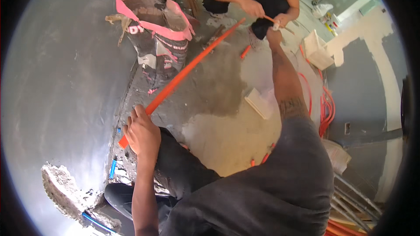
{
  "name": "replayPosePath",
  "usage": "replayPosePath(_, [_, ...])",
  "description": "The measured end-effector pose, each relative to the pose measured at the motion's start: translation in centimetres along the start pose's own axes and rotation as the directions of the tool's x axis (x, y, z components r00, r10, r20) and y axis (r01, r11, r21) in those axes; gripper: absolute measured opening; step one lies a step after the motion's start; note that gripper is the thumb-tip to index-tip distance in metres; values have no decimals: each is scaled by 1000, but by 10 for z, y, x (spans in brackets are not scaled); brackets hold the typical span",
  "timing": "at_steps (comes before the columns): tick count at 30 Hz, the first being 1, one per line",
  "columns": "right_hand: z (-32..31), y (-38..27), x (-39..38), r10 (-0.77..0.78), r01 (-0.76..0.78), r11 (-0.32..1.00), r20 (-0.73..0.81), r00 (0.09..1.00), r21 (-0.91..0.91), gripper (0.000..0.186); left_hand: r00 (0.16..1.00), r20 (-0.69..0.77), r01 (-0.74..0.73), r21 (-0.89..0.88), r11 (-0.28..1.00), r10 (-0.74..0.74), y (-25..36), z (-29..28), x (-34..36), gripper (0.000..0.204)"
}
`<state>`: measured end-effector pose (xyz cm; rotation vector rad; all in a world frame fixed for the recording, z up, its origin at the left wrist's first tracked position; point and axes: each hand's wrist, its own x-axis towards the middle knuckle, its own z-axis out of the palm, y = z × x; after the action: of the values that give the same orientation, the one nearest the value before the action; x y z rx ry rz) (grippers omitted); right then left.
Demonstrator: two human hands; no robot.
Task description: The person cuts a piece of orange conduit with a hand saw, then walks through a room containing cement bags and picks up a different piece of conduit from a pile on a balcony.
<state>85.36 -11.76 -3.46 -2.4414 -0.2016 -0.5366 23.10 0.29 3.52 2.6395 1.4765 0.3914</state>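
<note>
The person's left hand [142,133] is clenched around the near end of a long, straight, rigid orange plastic pipe [192,63]. A short stub of the pipe sticks out below the hand toward the wall on the person's left; the rest runs up and away to the right from the hand, its long axis lying diagonally across the bare concrete floor [227,126]. The far end points at a second person crouched opposite, whose two hands [262,12] are busy with a thin stick-like piece just beyond that end.

The person's right hand [274,32] is stretched far forward on a straight arm, well apart from the left hand, and reaches the spot just under the second person's hands; the view is too small to tell whether it is closed or what it grips.

Just beyond the left hand, left of the pipe, stands an open grey sack with a pink rolled rim [153,30]. Off to the right of the outstretched arm lie coils of flexible orange tubing [326,109] and a flat white block [260,102].
</note>
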Motion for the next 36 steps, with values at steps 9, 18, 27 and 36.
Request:
replayPosePath(9, [10, -15, -19, -40, 41, 997, -10, 999, 66, 40, 999, -49, 20, 20, 1000, -19, -9, 2, 4, 12])
replayPosePath(18, [16, -10, -9, 9, -7, 998, -39, 999, 61, 47, 999, -28, 16, 17, 1000, -16, -6, 2, 1, 13])
replayPosePath(27, [23, -17, -11, -3, 4, 999, -37, 999, 42, 46, 999, -30, 25, 24, 999, -24, -9, 3, 1, 12])
replayPosePath(36, [12, -5, -18, -82, 82, 995, 2, 997, 48, 53, 999, -26, 21, 37, 999, -20, -11, 3, -6, 12])
